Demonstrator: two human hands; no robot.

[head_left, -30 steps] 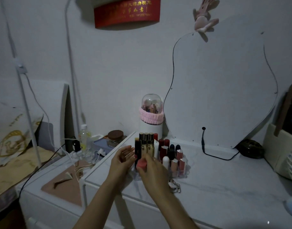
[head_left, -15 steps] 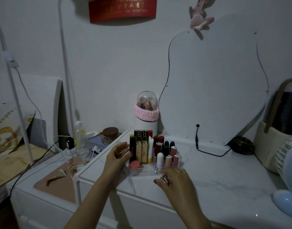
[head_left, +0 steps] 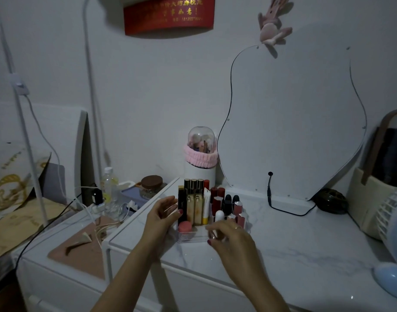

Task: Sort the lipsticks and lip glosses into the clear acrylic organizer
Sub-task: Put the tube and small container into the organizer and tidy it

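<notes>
At centre frame the clear acrylic organizer [head_left: 188, 238] sits on the marble tabletop [head_left: 305, 239], packed with upright lipsticks [head_left: 217, 202]. The left hand [head_left: 162, 213] rests against its left side, fingers relaxed and spread. The right hand [head_left: 230, 236] hovers at its front edge, fingers loosely curled; whether it holds anything is unclear.

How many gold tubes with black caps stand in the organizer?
3, side by side in the back row of the organizer: left tube, middle tube, right tube. Others may be hidden behind them.
</notes>
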